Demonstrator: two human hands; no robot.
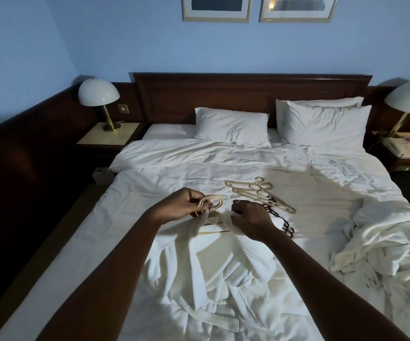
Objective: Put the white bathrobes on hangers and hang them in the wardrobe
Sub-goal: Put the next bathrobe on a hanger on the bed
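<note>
Head view:
Left hand (179, 205): fingers curled, pinching the hook of a cream hanger (211, 202); arm stretched forward over the bed (149, 183).
Right hand (253, 221): fingers curled down, gripping the collar of the white bathrobe (213, 274) at the hanger's shoulder; arm reaching forward.
White bathrobe: spread flat on the bed, collar at the hanger, belt (213, 321) trailing near.
Spare hangers (258, 193): cream pile just beyond the right hand, dark ones beside it.
Second bathrobe (385, 237): crumpled heap at right.
</note>
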